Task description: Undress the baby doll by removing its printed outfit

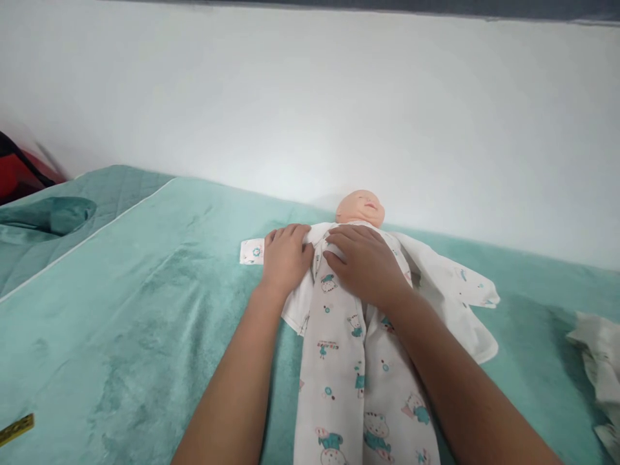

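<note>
A baby doll lies on its back, its bald head (359,208) close to the wall. A white shirt (448,310) with small prints on its cuffs is on or under the doll; I cannot tell whether its arms are in the sleeves. Long white trousers (334,368) printed with cartoon animals stretch over the doll toward me. My left hand (287,258) rests on the shirt's left sleeve, fingers lying flat and thumb apart. Across the doll's chest lies my right hand (365,261), fingers spread over the top of the trousers and shirt, covering that part.
Teal plush cloth (159,310) covers the surface, bordered by a white wall (290,103) at the back. Crumpled white cloth (600,355) lies at the right edge. A yellow strip (17,429) is at lower left, and a red and black item (22,171) at far left.
</note>
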The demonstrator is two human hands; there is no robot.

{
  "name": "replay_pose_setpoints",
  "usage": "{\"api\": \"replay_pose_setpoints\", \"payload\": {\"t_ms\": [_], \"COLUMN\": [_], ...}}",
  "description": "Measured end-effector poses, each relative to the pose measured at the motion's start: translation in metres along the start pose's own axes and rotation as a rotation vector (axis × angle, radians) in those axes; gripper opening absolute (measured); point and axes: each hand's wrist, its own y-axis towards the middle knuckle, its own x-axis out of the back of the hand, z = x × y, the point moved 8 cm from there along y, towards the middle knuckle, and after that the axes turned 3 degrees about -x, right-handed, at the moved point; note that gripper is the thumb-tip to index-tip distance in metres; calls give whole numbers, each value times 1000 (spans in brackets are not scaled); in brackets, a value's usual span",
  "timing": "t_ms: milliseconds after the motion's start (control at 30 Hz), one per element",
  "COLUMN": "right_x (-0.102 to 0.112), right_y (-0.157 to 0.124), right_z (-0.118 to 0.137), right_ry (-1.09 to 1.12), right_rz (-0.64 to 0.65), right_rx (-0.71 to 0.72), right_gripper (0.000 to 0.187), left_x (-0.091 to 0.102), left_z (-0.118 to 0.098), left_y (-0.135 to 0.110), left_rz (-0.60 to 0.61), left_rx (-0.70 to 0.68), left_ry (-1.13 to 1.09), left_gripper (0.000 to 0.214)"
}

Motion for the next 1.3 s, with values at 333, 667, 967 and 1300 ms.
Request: {"api": "replay_pose_setpoints", "payload": {"t_ms": [333,667,967,1300], "right_x": [0,1,0,-39], "right_y": [0,1,2,57], "right_z": [-3,2,3,-1], "right_ry": [-1,0,6,-29], "right_rz": [-32,24,14,513], "right_rx": [-36,-16,11,140], "right_gripper": [18,21,20,15], "left_x": [-3,-1,6,-7], "left_z": [-6,-3,5,7], "left_y": [1,2,2,4], "left_rz": [57,14,-52,40], "left_rx": [-16,50,146,80], "left_ry": [28,73,65,105], "left_gripper": [38,36,32,38]}}
